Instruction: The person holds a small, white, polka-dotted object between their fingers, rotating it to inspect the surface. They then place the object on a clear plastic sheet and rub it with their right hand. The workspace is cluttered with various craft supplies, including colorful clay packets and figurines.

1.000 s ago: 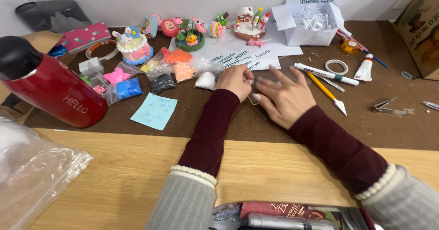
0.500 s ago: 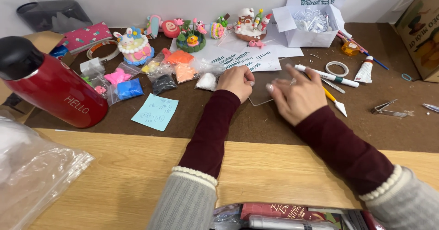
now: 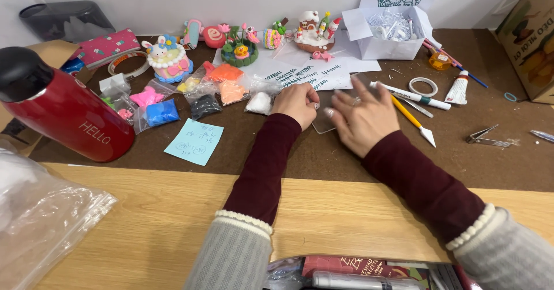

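Brown mat: left hand curled, grip contents unclear; right hand spread flat, seemingly on clear sheet

The pale wooden bench looks smooth with a fine grain, and over it lies a dark brown mat of matt, felt-like cloth. A red glossy metal flask has a matt black cap. The clear thin plastic sheet shines faintly. The light blue paper note is matt.
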